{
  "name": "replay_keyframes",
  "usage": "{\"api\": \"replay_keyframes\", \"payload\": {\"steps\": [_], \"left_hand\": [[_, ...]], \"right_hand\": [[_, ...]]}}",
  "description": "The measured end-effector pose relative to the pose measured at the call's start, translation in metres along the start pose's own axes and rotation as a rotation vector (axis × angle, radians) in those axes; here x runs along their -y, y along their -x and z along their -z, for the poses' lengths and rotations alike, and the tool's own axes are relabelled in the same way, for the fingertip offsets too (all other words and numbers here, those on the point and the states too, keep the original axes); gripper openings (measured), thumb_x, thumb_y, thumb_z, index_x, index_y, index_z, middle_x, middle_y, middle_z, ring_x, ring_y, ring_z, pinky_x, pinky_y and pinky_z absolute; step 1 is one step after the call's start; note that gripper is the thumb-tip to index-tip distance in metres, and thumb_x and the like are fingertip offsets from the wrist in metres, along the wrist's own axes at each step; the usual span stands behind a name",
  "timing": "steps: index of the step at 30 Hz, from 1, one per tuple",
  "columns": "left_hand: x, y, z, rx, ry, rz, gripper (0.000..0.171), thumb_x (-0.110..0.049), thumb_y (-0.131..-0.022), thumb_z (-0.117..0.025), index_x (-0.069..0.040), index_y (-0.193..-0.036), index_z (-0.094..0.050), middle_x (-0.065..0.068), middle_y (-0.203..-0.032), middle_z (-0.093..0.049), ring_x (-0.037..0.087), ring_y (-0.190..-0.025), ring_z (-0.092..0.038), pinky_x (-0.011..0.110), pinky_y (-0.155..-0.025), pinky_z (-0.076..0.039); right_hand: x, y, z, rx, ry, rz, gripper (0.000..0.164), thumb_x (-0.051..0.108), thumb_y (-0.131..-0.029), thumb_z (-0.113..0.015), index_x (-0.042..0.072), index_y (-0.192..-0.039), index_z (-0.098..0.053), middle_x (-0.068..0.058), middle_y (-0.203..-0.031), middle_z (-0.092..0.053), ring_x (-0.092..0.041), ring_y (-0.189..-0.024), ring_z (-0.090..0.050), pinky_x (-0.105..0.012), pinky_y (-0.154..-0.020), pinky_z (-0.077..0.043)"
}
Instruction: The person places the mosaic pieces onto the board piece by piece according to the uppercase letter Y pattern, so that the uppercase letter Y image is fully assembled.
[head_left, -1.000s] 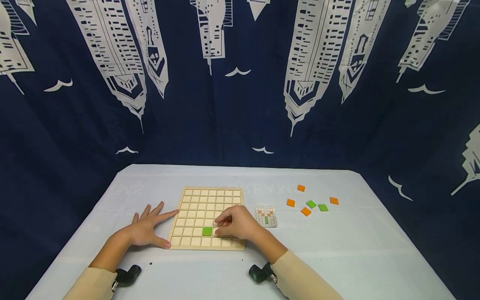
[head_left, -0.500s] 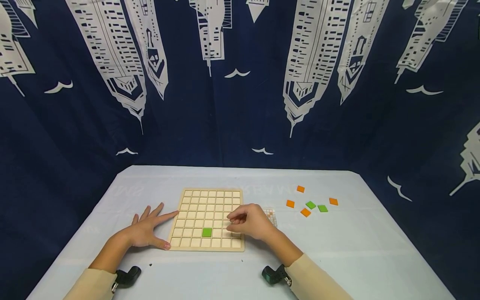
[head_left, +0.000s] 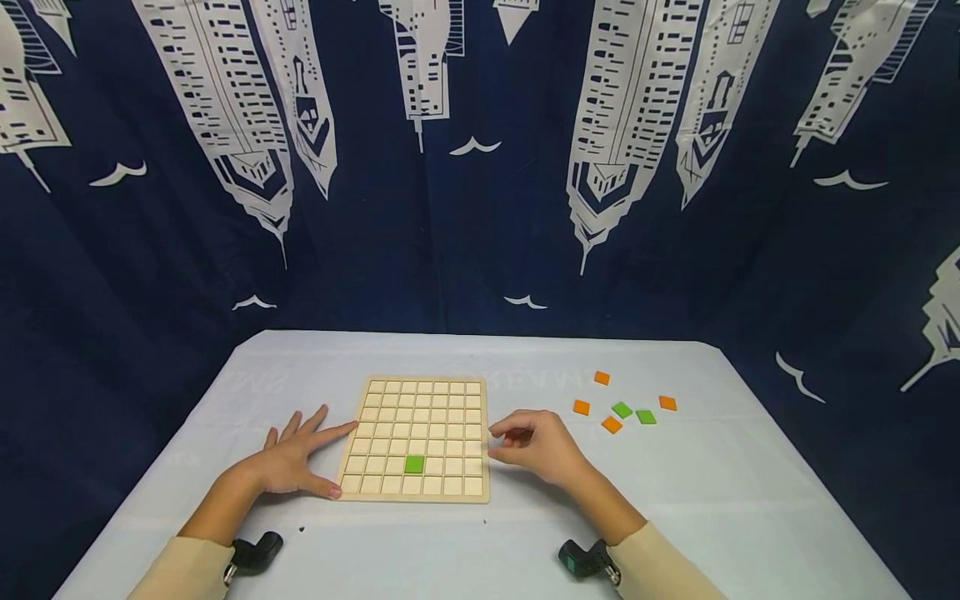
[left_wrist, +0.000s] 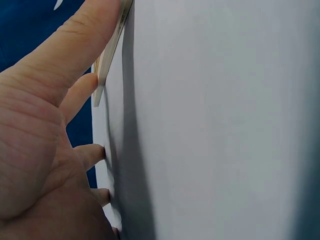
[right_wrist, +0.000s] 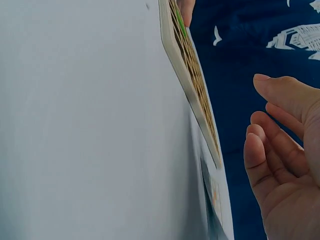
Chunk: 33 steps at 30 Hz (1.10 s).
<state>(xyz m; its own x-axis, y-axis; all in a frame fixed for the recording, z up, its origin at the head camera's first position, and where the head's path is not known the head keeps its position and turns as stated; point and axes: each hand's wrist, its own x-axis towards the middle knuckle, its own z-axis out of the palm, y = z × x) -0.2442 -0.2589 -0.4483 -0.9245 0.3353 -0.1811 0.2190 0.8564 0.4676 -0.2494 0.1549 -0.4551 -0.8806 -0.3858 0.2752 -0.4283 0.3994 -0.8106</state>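
A wooden grid board (head_left: 420,501) lies on the table, with one green square tile (head_left: 414,464) in a cell of its second row from the front. My left hand (head_left: 288,461) is spread at the board's left side, its thumb and index finger touching that edge. My right hand (head_left: 542,447) hovers just off the right edge, fingers loosely bent and thumb apart. Nothing shows between its fingers in the right wrist view. It covers the small printed grid card in the head view; part of that card (right_wrist: 216,195) shows in the right wrist view.
Right of the board lie several loose tiles, among them an orange tile (head_left: 581,407) and a green tile (head_left: 646,417). They rest on a white-covered table (head_left: 712,492). A dark blue curtain (head_left: 450,242) with white building prints hangs behind.
My right hand has moved right, from over the board near the green tile to beyond the right edge, now covering the card. The left hand and the tiles stay where they were.
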Motion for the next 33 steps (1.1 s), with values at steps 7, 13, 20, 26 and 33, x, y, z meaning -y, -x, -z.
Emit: {"api": "replay_keyframes", "payload": {"steps": [7, 13, 20, 26, 33], "left_hand": [[0.0, 0.0, 0.0, 0.005, 0.006, 0.003, 0.113, -0.058, -0.06, -0.091, -0.025, -0.157, -0.043, 0.035, -0.167, -0.008, 0.068, -0.148, 0.004, 0.088, -0.107, 0.004], [-0.002, 0.001, 0.0, 0.005, 0.013, 0.004, 0.113, -0.057, -0.06, -0.091, -0.025, -0.157, -0.043, 0.035, -0.167, -0.007, 0.068, -0.148, 0.004, 0.088, -0.107, 0.005], [0.001, 0.0, 0.0, 0.001, 0.006, 0.004, 0.113, -0.058, -0.06, -0.091, -0.025, -0.157, -0.043, 0.034, -0.167, -0.007, 0.068, -0.148, 0.004, 0.088, -0.107, 0.005], [0.001, -0.001, 0.0, 0.001, 0.0, 0.011, 0.113, -0.058, -0.06, -0.091, -0.026, -0.157, -0.043, 0.034, -0.167, -0.008, 0.068, -0.148, 0.004, 0.087, -0.107, 0.005], [0.0, 0.0, 0.0, 0.01, 0.012, 0.015, 0.114, -0.058, -0.06, -0.091, -0.025, -0.157, -0.042, 0.034, -0.167, -0.007, 0.067, -0.148, 0.005, 0.087, -0.107, 0.007]], "right_hand": [[-0.009, 0.013, 0.019, -0.052, 0.007, -0.021, 0.028, 0.015, -0.079, -0.089, 0.006, -0.104, -0.08, -0.012, -0.097, -0.078, -0.007, -0.077, -0.066, -0.024, -0.071, -0.059], [-0.019, 0.024, 0.035, -0.107, 0.004, -0.033, 0.028, 0.014, -0.078, -0.089, 0.006, -0.104, -0.08, -0.011, -0.098, -0.078, -0.012, -0.08, -0.067, -0.026, -0.073, -0.059], [-0.029, 0.036, 0.054, -0.161, 0.046, -0.032, 0.027, 0.013, -0.079, -0.089, 0.007, -0.104, -0.08, -0.011, -0.101, -0.078, -0.011, -0.08, -0.067, -0.026, -0.072, -0.059], [-0.038, 0.044, 0.071, -0.208, 0.086, -0.046, 0.028, 0.016, -0.078, -0.09, 0.005, -0.103, -0.08, -0.012, -0.1, -0.077, -0.009, -0.08, -0.067, -0.024, -0.073, -0.059], [-0.048, 0.054, 0.091, -0.235, 0.131, -0.039, 0.026, 0.015, -0.08, -0.088, 0.006, -0.103, -0.079, -0.015, -0.101, -0.076, -0.007, -0.08, -0.067, -0.024, -0.073, -0.059]]}}
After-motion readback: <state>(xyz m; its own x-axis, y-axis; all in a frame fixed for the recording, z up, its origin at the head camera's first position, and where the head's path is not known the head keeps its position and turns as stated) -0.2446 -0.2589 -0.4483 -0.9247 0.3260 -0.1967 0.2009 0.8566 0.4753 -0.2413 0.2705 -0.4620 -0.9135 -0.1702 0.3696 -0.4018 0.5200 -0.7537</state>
